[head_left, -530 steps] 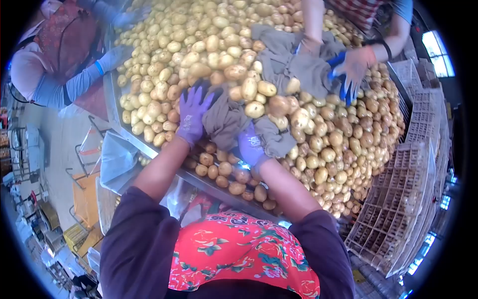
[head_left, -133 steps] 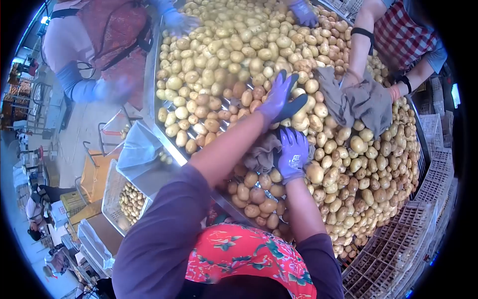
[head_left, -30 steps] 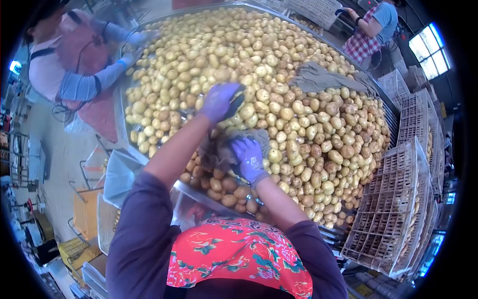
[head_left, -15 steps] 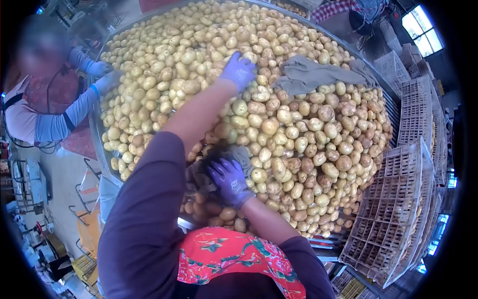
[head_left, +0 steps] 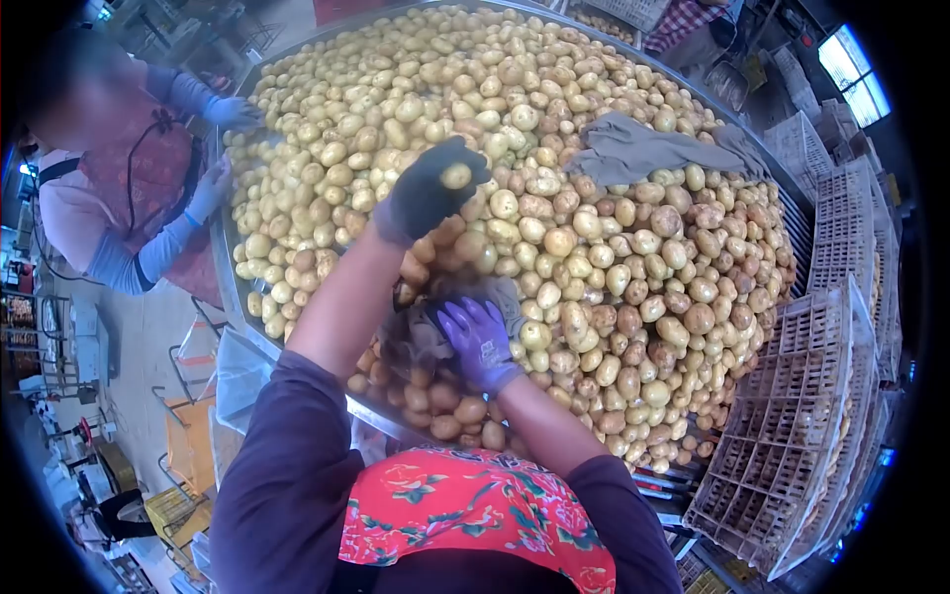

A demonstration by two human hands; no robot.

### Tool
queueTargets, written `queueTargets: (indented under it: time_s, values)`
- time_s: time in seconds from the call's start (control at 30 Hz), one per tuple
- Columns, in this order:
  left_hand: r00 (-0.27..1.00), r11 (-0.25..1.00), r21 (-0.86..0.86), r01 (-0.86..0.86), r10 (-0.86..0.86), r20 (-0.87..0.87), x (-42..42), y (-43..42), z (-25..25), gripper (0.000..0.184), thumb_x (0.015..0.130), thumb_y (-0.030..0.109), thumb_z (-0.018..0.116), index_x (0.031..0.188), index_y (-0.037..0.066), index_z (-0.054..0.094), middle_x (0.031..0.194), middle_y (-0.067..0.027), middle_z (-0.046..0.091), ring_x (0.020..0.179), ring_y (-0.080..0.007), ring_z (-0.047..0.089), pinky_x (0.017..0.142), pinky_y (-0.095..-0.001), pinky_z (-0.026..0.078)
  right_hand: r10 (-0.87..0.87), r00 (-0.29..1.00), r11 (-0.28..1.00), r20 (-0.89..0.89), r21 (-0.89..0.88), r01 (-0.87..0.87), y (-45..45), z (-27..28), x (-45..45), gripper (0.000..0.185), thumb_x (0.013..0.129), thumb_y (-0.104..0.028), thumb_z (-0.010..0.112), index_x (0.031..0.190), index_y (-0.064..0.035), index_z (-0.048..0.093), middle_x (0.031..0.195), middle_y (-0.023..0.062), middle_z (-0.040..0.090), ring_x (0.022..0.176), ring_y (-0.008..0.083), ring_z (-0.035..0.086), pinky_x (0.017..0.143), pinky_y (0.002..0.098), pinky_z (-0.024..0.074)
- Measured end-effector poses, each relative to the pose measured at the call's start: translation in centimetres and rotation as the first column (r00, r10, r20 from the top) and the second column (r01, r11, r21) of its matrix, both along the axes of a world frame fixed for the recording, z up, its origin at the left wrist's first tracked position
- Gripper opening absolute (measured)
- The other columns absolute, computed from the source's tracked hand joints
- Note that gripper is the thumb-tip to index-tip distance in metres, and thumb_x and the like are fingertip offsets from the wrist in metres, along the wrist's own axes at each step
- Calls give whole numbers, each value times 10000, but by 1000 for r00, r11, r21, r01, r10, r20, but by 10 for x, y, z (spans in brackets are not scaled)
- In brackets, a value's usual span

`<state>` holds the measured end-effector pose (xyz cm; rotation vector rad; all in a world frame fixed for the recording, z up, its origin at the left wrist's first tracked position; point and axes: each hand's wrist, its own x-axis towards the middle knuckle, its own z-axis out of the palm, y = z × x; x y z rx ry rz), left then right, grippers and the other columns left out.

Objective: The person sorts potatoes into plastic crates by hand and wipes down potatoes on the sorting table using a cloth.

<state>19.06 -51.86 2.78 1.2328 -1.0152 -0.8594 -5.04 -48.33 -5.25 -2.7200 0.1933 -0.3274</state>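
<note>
My left hand (head_left: 432,190), in a purple glove with a dark palm, is raised over the potatoes (head_left: 618,267) with its palm side showing. A small potato (head_left: 456,176) sits in its curled fingers. Lower down, my right hand (head_left: 479,342) has its purple fingers bent over a crumpled, wet grey cloth (head_left: 421,337), pressed on the potatoes near the table's front edge. Browner potatoes (head_left: 445,426) lie just below this cloth. A second grey cloth (head_left: 653,150) is draped over the heap at the upper right, apart from my hands.
A metal rim (head_left: 231,267) borders the heap. At the left, a co-worker (head_left: 139,168) has gloved hands at that rim. Stacked plastic crates (head_left: 787,416) stand at the right. A plastic-lined container (head_left: 242,376) is at the lower left. Part of another person in checked clothing (head_left: 683,22) shows at the top right.
My left hand has turned from back side to palm side showing, moved slightly down and left, and now has a potato in it. My right hand stays on the crumpled cloth.
</note>
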Motion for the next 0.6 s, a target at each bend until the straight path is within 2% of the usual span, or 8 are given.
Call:
queueTargets:
  time_s: [0.03,0.1,0.13,0.23,0.33,0.43,0.57,0.6]
  values:
    - [1000,999,48,18,-19,25,6,0,0,287,889,227,636,1100,34,612,1012,-72,650,995,-190,595,853,-313,489,-1,1000,1000,-4,5,1,1,2,0,509,787,-176,537,1296,-176,542,1284,42,543,1240,246,455,1058,478,312]
    - [995,893,450,23,-64,75,5,-14,2,323,866,232,663,1118,38,607,1019,-85,651,981,-198,601,845,-310,491,-6,1000,1000,-5,14,6,0,7,2,514,780,-165,538,1294,-175,545,1286,42,543,1232,247,461,1049,474,320]
    - [773,940,300,-160,-69,630,-7,-21,-9,367,831,238,694,1138,60,601,1049,-101,653,971,-214,610,822,-339,498,-13,1000,999,5,44,13,0,10,3,518,773,-163,543,1292,-174,548,1285,43,545,1227,249,465,1040,471,326]
    - [468,774,599,-207,-460,755,-38,-35,21,481,787,275,683,1236,146,566,1219,-118,602,1087,-304,597,911,-388,486,-31,998,996,54,86,26,0,14,5,528,756,-161,559,1283,-172,557,1281,45,552,1213,255,473,1016,463,342]
    - [462,605,763,-228,-622,632,-47,-52,44,502,754,264,685,1237,189,568,1171,-118,628,1065,-304,599,899,-377,483,-36,991,998,132,46,30,0,4,5,523,745,-164,574,1268,-167,569,1268,49,562,1204,260,478,996,456,355]
    - [492,606,786,-126,-649,580,-44,-40,39,471,749,268,692,1200,171,596,1155,-124,633,1050,-298,607,875,-384,489,-24,989,998,149,63,15,-2,12,6,513,737,-160,584,1249,-155,579,1253,56,568,1192,266,482,988,449,360]
    - [783,742,668,62,-451,429,-28,3,-21,364,805,199,685,1162,145,641,1096,-66,660,941,-198,621,832,-313,492,-7,986,999,166,-45,15,-3,-18,9,543,695,-188,640,1232,-130,578,1248,73,561,1187,278,476,984,447,361]
    - [827,875,460,152,-367,426,-22,16,-36,372,821,193,688,1174,93,632,1053,-52,658,919,-129,588,801,-278,483,-1,985,992,175,-121,23,-3,-33,10,560,681,-204,660,1229,-123,576,1246,77,558,1188,282,473,983,448,359]
